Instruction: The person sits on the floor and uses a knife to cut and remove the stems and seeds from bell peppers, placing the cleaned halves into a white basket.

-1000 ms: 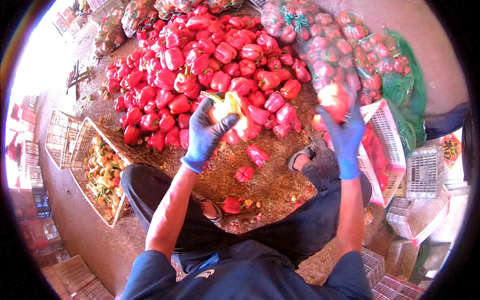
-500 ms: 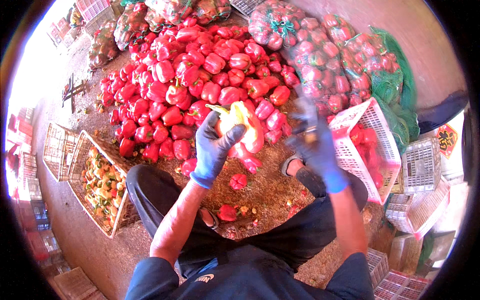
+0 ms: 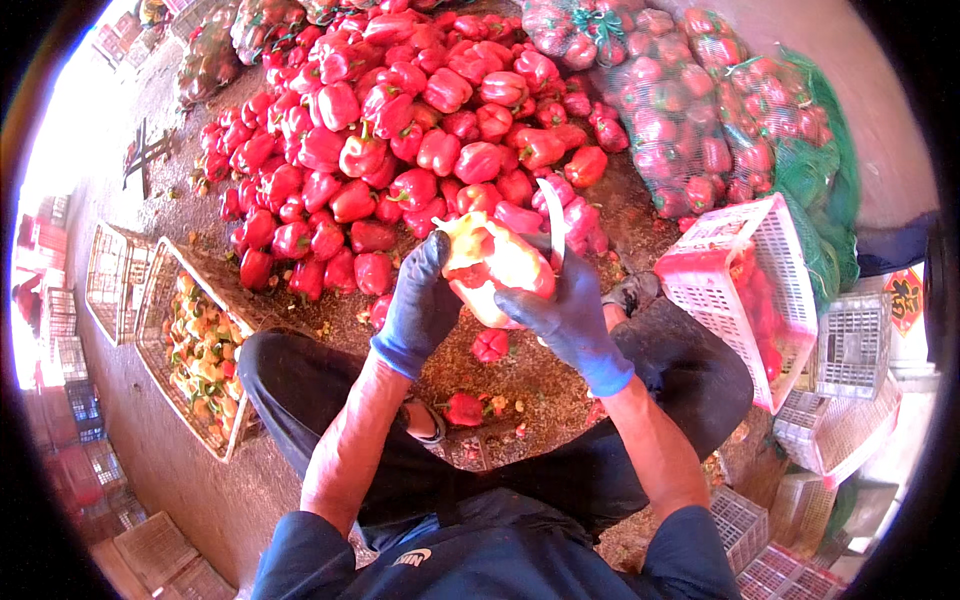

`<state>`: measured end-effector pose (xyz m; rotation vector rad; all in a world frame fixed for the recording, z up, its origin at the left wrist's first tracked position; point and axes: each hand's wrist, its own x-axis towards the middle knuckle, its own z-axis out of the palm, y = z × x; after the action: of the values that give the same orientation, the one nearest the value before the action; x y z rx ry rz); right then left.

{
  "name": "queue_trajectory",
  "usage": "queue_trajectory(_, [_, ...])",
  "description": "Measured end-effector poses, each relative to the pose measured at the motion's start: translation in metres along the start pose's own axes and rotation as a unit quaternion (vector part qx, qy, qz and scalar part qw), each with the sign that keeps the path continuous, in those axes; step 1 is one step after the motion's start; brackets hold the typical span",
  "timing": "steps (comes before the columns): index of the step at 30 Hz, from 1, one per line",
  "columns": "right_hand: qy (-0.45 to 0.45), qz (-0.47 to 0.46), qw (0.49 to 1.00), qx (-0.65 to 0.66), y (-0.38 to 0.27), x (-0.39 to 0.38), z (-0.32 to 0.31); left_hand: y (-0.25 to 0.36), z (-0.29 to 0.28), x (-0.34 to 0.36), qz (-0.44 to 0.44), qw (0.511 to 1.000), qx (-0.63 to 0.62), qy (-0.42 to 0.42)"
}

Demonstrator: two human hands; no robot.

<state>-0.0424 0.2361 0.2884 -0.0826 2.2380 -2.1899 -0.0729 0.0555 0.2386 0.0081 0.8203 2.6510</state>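
In front of my lap, a red and pale-yellow bell pepper is held between both hands. Its upper side shows a reddish opening with a ragged yellow edge. My left hand grips the pepper's left side, thumb and fingers closed around it. A knife with a narrow, pale curved blade sticks up from my right hand, whose fingers mostly hide the handle. My right thumb presses against the pepper's near side. Both hands wear grey-blue gloves. Beyond them lies a large heap of red bell peppers.
A crate of yellow-green pepper scraps stands at left. At right, a white-and-pink crate holding red peppers is tilted beside my knee. Full mesh sacks line the back right. Loose pieces, like one red pepper, lie between my feet.
My right hand has swung in from the right and now meets the pepper, its blade showing. The pepper has turned, and an opening shows where the stem end was. The view has shifted slightly.
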Motion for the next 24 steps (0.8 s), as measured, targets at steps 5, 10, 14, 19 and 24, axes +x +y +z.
queue_trajectory(5, [0.057,-0.025,0.996,-0.067,0.004,0.006,-0.001,-0.001,0.013,0.001,0.073,0.942,0.313,0.094])
queue_trajectory(10, [0.074,-0.119,0.966,-0.218,0.001,0.003,0.000,0.004,0.021,-0.001,0.213,0.781,0.582,0.076])
queue_trajectory(14, [0.057,-0.154,0.939,-0.302,-0.006,-0.005,-0.004,0.005,0.015,-0.001,0.062,0.837,0.543,0.034])
queue_trajectory(19, [0.052,-0.151,0.930,-0.330,-0.021,-0.011,-0.007,0.002,0.000,0.004,0.012,0.933,0.358,0.043])
queue_trajectory(24, [0.067,-0.182,0.940,-0.282,-0.026,-0.005,-0.019,-0.005,-0.008,0.002,0.023,0.976,0.214,-0.004])
